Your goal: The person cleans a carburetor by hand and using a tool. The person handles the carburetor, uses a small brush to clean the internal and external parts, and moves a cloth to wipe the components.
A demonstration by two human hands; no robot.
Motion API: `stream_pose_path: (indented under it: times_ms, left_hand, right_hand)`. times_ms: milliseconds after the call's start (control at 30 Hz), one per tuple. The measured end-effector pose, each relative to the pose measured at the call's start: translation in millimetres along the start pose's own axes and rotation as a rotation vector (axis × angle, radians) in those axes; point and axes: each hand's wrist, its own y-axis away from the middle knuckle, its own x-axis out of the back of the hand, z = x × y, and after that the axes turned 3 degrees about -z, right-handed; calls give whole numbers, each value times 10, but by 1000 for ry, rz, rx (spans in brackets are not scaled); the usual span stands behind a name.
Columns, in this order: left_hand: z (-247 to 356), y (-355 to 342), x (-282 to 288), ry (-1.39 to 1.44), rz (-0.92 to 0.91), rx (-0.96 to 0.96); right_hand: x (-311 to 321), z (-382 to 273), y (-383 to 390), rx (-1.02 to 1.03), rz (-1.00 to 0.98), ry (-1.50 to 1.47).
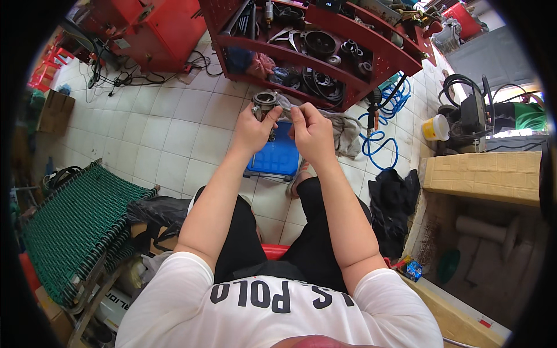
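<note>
Round grey metal part [265, 102], seemingly cast, gripped by both hands.

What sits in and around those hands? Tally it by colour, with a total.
Grey: 2, the small grey metal engine part in the left hand and the crumpled grey rag on the floor.
Blue: 2, the blue plastic box and the coiled blue hose.
Red: 1, the red metal shelf rack.
Total: 5.

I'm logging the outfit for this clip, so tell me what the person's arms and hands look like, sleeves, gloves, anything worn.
Both forearms are bare from the short white T-shirt sleeves down. The left hand and right hand wear no gloves; no watch, ring or wristband shows. The shirt carries dark lettering across the chest.
</note>
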Motion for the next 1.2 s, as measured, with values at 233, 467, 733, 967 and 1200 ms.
stream_pose_path:
  times_ms: [233,467,733,967,1200]
  left_hand:
    - [-63,-42,13,59,6,-3]
    - [-54,-41,1,10,-21,8]
    - [-91,-38,0,38,-20,-6]
    - [-108,-55,23,42,-9,20]
    - [-61,-34,0,10,-30,-11]
  right_hand:
    - [-100,-28,-11,82,84,-182]
    - [-44,25,-2,19,6,-81]
    - [-103,-45,13,4,76,-277]
    - [-95,47,-11,82,28,-174]
    - [-7,84,-35,-68,-93,-117]
